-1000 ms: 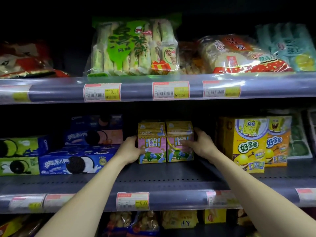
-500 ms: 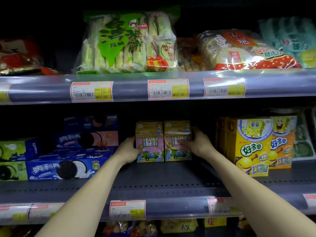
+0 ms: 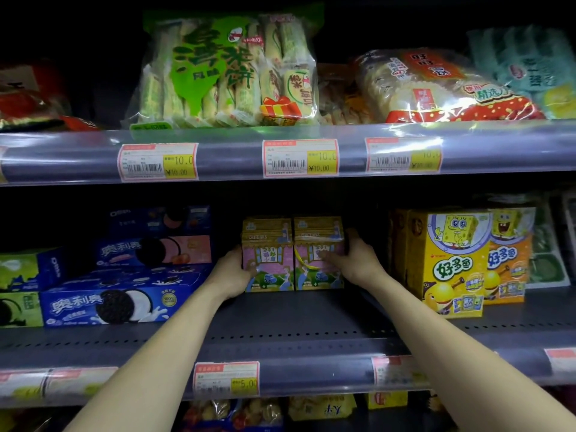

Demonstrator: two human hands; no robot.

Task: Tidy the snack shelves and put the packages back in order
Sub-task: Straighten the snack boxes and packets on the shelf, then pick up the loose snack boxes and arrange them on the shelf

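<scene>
Squaring two pink boxes mid-shelf, your left hand and right hand clamped on their outer sides.
Boxes sit flush, upright; Oreo boxes look uneven, undone.

Dim, soft picture: shelf backs sink into black, glare streaks the upper shelf rail, edges bow.

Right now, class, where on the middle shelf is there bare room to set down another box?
Bare grey shelf lies in front of the two pink-and-yellow house-shaped boxes, between the blue cookie boxes and yellow cartoon boxes. Either side is crowded.
</scene>
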